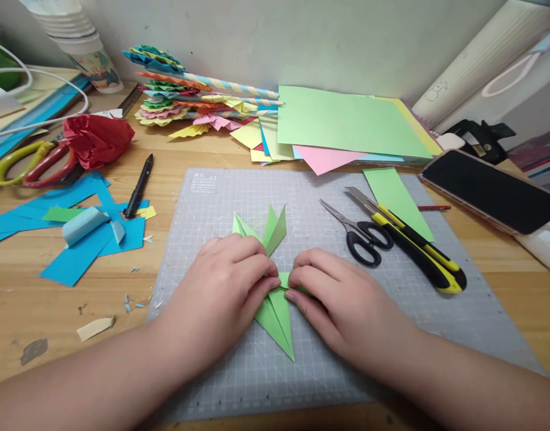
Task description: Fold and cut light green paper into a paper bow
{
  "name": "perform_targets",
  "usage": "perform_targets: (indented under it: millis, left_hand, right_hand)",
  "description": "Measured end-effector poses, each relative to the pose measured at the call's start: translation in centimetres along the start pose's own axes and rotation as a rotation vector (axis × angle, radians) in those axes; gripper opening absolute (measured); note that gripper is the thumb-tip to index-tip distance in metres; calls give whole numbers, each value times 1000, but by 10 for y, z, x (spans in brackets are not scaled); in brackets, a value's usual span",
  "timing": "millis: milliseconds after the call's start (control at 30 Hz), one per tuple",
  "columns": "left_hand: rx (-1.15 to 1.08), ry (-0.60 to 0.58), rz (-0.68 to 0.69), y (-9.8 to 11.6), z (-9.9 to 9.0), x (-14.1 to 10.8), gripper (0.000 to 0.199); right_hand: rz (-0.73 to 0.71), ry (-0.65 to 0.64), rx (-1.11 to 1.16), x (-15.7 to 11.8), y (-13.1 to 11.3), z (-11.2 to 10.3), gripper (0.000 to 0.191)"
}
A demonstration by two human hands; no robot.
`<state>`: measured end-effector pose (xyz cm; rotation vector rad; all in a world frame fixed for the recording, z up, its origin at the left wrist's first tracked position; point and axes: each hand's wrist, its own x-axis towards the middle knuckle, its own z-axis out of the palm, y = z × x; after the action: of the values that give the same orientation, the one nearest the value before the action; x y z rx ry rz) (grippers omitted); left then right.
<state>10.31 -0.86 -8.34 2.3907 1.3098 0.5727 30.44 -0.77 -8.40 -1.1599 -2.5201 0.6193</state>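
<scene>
A folded piece of green paper (277,317) with several pointed flaps lies on the grey cutting mat (239,395). My left hand (232,275) covers its left side, thumb and fingertips pinching the paper near the middle. Opposite it, my right hand (340,293) pinches the right side of the same paper between thumb and fingers. Two upright flaps stick out beyond my left hand, and one long point reaches toward me. Black-handled scissors (358,233) and a yellow-and-black utility knife (409,242) lie beyond my right hand. My hands hide part of the folds.
Blue paper scraps (77,257), a black pen (139,185) and red-and-yellow scissors (36,164) are on the left. Striped sticks with paper rosettes (167,90) and a stack of coloured sheets (346,120) line the back. A phone (494,188) rests at the right.
</scene>
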Motion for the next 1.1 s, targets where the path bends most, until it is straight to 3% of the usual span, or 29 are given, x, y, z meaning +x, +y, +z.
perform_targets:
  millis: [233, 500, 633, 767, 900, 1100]
  left_hand:
    - [299, 12, 31, 3, -12, -7, 19]
    - [308, -29, 167, 15, -11, -25, 35]
    - [38, -83, 33, 10, -5, -22, 16]
    - [-81, -72, -78, 8, 0, -17, 8]
    - [-65, -44, -92, 11, 1, -15, 8]
    - [153, -19, -86, 17, 1, -13, 17]
  right_hand:
    - [-129, 61, -59, -2, 7, -4, 22]
    - [-92, 1, 73, -3, 7, -7, 17]
    - [-64, -41, 115, -1, 8, -7, 14]
    - [6, -81, 161, 3, 7, -8, 15]
    - [77, -104, 184, 7, 3, -8, 15]
    - [115, -109, 139, 9, 1, -9, 16]
